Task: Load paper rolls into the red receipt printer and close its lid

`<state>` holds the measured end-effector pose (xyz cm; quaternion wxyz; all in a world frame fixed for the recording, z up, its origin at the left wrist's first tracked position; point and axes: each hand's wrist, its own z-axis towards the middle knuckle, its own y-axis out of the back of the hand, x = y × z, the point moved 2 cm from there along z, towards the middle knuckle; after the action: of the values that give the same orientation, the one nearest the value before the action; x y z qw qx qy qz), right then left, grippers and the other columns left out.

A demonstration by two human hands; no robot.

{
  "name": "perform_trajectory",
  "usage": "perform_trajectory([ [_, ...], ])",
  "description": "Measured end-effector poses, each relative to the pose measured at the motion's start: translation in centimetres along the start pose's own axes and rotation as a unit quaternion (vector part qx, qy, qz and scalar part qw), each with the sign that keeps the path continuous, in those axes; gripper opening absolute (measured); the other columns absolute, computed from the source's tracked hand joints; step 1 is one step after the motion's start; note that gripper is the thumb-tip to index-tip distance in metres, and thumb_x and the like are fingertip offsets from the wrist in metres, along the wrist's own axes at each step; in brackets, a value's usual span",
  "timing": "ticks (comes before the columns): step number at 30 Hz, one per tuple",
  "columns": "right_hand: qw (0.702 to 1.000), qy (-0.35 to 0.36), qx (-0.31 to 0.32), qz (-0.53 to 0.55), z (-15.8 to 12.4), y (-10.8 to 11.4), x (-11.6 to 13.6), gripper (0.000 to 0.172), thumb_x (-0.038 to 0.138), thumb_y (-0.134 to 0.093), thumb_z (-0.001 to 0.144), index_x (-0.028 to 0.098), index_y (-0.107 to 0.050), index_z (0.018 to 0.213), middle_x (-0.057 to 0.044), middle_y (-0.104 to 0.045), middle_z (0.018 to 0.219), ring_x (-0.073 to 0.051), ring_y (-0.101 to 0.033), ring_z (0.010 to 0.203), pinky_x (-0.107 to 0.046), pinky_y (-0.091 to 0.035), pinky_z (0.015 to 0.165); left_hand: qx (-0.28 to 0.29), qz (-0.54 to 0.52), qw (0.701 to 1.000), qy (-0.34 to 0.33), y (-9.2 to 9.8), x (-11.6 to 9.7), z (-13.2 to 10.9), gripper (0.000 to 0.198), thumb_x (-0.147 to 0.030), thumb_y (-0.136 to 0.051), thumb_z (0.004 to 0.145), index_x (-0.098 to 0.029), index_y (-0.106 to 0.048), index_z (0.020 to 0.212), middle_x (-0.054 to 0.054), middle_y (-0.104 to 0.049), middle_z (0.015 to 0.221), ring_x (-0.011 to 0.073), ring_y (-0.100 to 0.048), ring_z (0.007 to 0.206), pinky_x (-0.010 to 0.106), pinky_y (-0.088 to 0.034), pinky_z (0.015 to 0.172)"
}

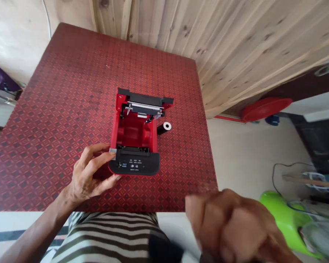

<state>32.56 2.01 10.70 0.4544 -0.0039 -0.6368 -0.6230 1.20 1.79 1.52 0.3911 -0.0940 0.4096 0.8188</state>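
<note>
We note our left hand (84, 173) grasping the red-and-black printer (134, 133) at its near-left corner. Printer on patterned bench (74, 91), lid (146, 99) raised; dark roll (162, 128) just beside its right wall. Our right hand (230, 223) curled, blurred, over bench's near-right corner; grip contents, we cannot tell.

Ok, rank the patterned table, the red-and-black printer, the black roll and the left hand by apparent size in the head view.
1. Patterned table
2. Red-and-black printer
3. Left hand
4. Black roll
</note>
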Motion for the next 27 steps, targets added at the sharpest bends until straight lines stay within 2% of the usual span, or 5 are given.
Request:
perform_trajectory([
  [5, 0.991, 0.015, 0.113, 0.068, 7.8, -0.3, 2.0, 0.017, 0.035, -0.064, 0.100, 0.030, -0.070, 0.115, -0.001, -0.078, 0.099, -0.019, -0.074, 0.085, -0.032, -0.060, 0.076, 0.014, -0.013, 1.000, 0.004, 0.1, 0.0, -0.3, 0.049, -0.041, -0.074, 0.096, -0.023, -0.058, 0.139, 0.013, -0.069, 0.124, 0.0224, -0.073, 0.108, 0.032, -0.065, 0.086],
  [9, 0.992, 0.040, 0.046, -0.113, 12.6, -3.4, 2.0, 0.016, 0.018, -0.064, 0.101, 0.016, -0.068, 0.116, -0.011, -0.076, 0.111, -0.026, -0.071, 0.104, -0.041, -0.059, 0.094, 0.026, -0.022, 0.999, 0.003, 0.2, 0.1, -0.5, 0.040, -0.043, -0.062, 0.104, -0.021, -0.059, 0.137, 0.014, -0.068, 0.126, 0.0203, -0.073, 0.105, 0.029, -0.064, 0.083],
  [16, 0.961, 0.007, 0.095, -0.259, 14.0, -5.3, 2.5, 0.027, -0.003, -0.055, 0.092, 0.018, -0.071, 0.096, -0.007, -0.074, 0.090, -0.028, -0.070, 0.091, -0.040, -0.059, 0.078, 0.033, -0.022, 0.999, 0.020, 0.0, -0.1, -0.6, 0.043, -0.041, -0.071, 0.098, -0.019, -0.060, 0.134, 0.016, -0.066, 0.129, 0.0229, -0.072, 0.111, 0.031, -0.065, 0.085],
  [22, 0.947, 0.013, 0.124, -0.297, 14.6, -5.4, 2.6, 0.028, -0.001, -0.055, 0.095, 0.013, -0.074, 0.110, -0.012, -0.078, 0.106, -0.029, -0.071, 0.102, -0.042, -0.060, 0.087, 0.031, -0.021, 0.999, 0.020, 0.0, -0.2, -0.3, 0.037, -0.040, -0.069, 0.100, -0.019, -0.062, 0.129, 0.016, -0.066, 0.129, 0.0199, -0.073, 0.106, 0.027, -0.064, 0.079],
  [27, 0.926, -0.041, 0.231, -0.296, 16.2, -6.4, 1.6, 0.031, 0.000, -0.050, 0.100, 0.016, -0.075, 0.111, -0.010, -0.080, 0.110, -0.027, -0.075, 0.108, -0.037, -0.058, 0.082, 0.030, -0.023, 0.999, 0.019, 0.0, -0.3, -0.2, 0.035, -0.041, -0.068, 0.100, -0.018, -0.063, 0.127, 0.017, -0.066, 0.128, 0.0202, -0.073, 0.102, 0.028, -0.064, 0.076],
])
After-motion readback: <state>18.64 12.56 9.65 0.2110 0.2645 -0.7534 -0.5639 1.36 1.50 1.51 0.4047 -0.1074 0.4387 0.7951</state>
